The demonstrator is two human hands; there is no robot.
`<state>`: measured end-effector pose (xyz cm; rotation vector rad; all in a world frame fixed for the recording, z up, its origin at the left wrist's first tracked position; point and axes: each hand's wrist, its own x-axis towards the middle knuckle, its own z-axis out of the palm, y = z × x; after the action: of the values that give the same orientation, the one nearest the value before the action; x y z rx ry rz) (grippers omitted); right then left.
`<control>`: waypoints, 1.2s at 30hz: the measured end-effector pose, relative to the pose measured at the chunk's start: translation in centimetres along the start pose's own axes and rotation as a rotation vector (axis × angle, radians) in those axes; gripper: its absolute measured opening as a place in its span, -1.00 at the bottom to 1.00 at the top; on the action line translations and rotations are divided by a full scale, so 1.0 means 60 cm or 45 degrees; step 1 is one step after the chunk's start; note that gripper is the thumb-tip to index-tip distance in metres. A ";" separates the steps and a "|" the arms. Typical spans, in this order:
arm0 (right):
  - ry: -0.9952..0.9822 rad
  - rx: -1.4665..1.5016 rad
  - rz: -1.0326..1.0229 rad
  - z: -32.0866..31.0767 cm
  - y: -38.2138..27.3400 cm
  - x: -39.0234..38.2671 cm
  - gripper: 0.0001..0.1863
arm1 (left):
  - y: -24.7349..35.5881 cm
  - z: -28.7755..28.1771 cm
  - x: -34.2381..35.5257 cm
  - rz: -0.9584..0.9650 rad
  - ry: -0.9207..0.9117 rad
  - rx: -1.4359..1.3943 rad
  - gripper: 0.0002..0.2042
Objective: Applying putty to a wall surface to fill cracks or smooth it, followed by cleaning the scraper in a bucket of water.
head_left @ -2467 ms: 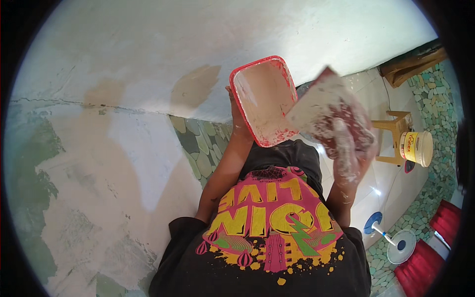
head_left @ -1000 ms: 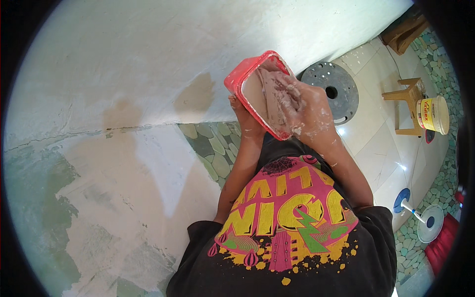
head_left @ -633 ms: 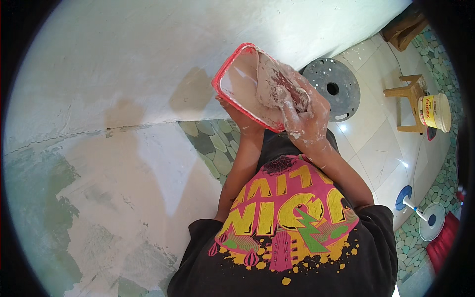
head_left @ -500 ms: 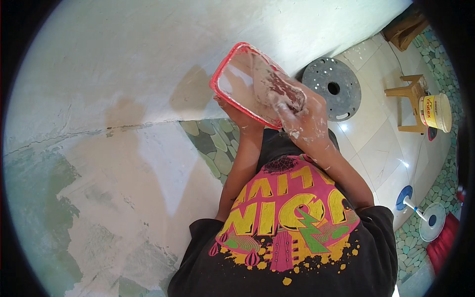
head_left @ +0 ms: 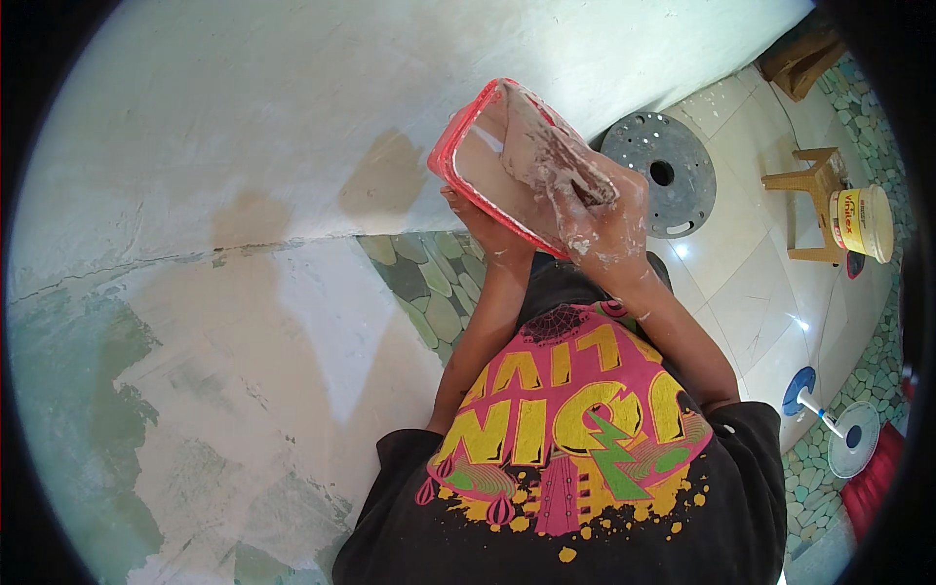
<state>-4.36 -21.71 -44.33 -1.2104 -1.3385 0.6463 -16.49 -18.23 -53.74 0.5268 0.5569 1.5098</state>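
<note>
My left hand (head_left: 492, 229) grips a red rectangular tub (head_left: 448, 151) from below and the near side, its fingers partly hidden by the tub. Pale wet putty coats the tub's inside and rim. Closed around a flat, putty-smeared scraper (head_left: 541, 156), my right hand (head_left: 616, 226) is at the tub's right side. The scraper's broad part lies over the tub's opening, and its brownish part shows by my fingers. White smears cover my right hand and wrist.
A pale wall (head_left: 273, 107) rises ahead; a putty-covered patch (head_left: 224, 390) over green spreads at left. On the tiled floor at right are a grey perforated disc (head_left: 673, 210), a tan stool (head_left: 814, 185), a yellow-labelled pail (head_left: 863, 224) and a white-and-blue fan (head_left: 850, 439).
The tub has moved slightly right and tilted, showing more of its outer left side. My right hand and the scraper have shifted slightly with it.
</note>
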 end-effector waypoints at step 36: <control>-0.258 -0.038 -0.140 -0.010 -0.024 -0.007 -0.58 | -0.032 -0.116 0.009 0.225 -0.012 0.206 -0.53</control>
<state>-4.29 -22.68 -43.06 -1.1093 -1.5771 0.6859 -19.44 -17.81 -60.32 0.7240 0.6417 1.6367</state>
